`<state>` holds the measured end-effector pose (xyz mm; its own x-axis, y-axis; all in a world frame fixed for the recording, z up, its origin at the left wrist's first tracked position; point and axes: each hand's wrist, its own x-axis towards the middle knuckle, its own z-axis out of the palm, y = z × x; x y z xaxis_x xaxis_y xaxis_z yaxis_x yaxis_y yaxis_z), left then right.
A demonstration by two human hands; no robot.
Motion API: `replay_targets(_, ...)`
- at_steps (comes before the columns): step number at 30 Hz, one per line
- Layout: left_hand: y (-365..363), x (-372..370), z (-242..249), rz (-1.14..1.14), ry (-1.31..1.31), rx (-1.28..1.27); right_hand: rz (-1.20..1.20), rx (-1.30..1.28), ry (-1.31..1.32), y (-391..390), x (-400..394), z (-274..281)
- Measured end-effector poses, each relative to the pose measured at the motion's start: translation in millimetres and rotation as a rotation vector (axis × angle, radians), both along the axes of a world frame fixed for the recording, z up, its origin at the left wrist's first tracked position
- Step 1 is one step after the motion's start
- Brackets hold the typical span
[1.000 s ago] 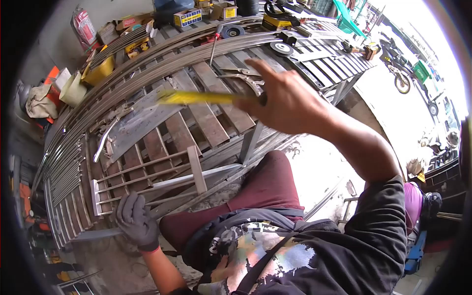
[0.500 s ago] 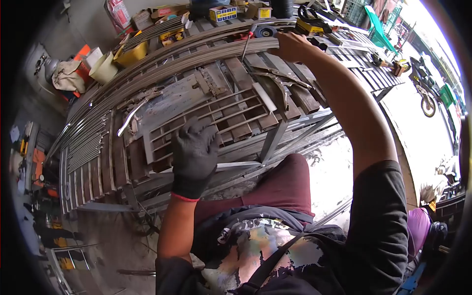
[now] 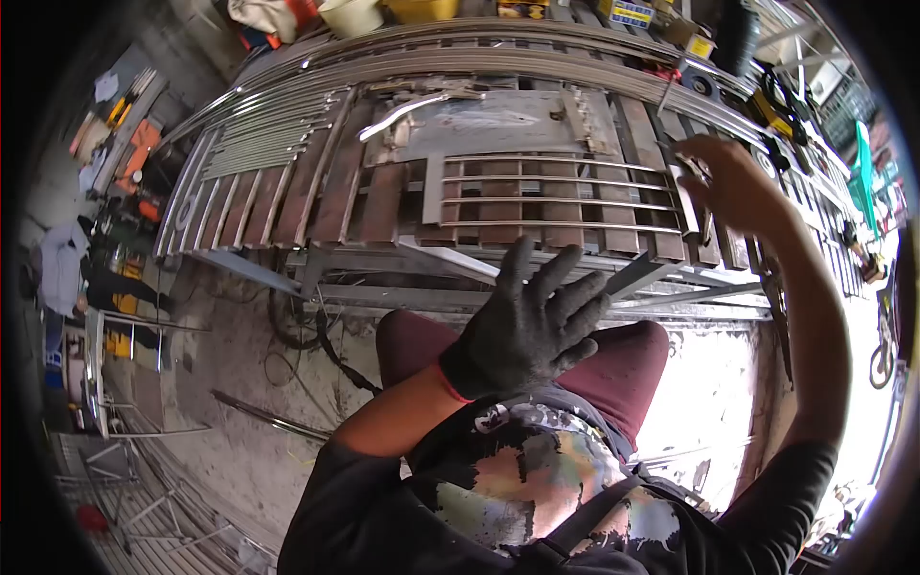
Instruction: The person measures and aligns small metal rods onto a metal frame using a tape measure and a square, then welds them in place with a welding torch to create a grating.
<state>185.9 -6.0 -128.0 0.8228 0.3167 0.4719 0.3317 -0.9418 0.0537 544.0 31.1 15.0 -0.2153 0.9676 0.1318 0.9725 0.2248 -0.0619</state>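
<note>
My left hand (image 3: 532, 321), in a dark grey work glove with a red cuff edge, is held over my lap, palm up and fingers spread, with nothing in it. Just beyond its fingertips lies a metal grille (image 3: 561, 201) of thin parallel rods between flat end pieces, on the slatted bench. My right hand (image 3: 733, 182) is bare and reaches over the grille's right end piece (image 3: 682, 196). Its thumb and forefinger are apart, with no object showing between them; the other fingers are partly hidden. A flat grey metal plate (image 3: 489, 125) lies behind the grille.
Long metal rods (image 3: 460, 65) run along the back of the slatted bench (image 3: 388, 196). Shorter rods (image 3: 273, 134) lie at left. A curved bright strip (image 3: 407, 113) rests by the plate. Cables (image 3: 335, 350) hang below, and a metal bar (image 3: 268, 417) lies on the floor.
My view has swung left and down. My left hand has drawn back off the grille and turned palm up, fingers spread. My right hand has come down from the bench's back to the grille's right end.
</note>
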Motion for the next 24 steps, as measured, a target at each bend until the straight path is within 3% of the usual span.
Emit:
replay_targets(1,-0.6,-0.7,1.0,-0.030,0.007,-0.080,0.001,-0.094,0.064,-13.3,-43.6,13.6)
replay_targets(2,-2.1,-1.4,-1.1,-0.030,-0.007,-0.082,0.199,-0.046,0.081,-13.9,-52.8,-0.9)
replay_targets(4,-10.0,-2.4,-11.7,-0.050,-0.031,-0.084,0.341,-0.013,0.003,-27.3,-95.3,-17.2)
replay_targets(5,-15.6,-3.9,-18.2,-0.062,-0.041,-0.087,0.335,-0.106,-0.063,-33.7,-114.8,-19.7)
replay_targets(10,-24.2,-35.1,-16.6,-0.060,-0.149,0.045,0.232,0.102,-0.321,-34.6,-141.4,-66.5)
replay_targets(14,-22.7,-70.3,-15.5,0.053,-0.207,0.013,0.179,0.093,-0.069,-27.9,-131.3,-73.1)
replay_targets(17,-22.9,-94.0,-17.2,0.130,-0.249,0.014,0.170,-0.125,-0.004,-27.7,-128.7,-52.3)
replay_targets(24,-8.8,-129.8,-4.7,0.303,-0.478,0.012,0.045,-0.074,0.286,-0.3,-117.5,9.7)
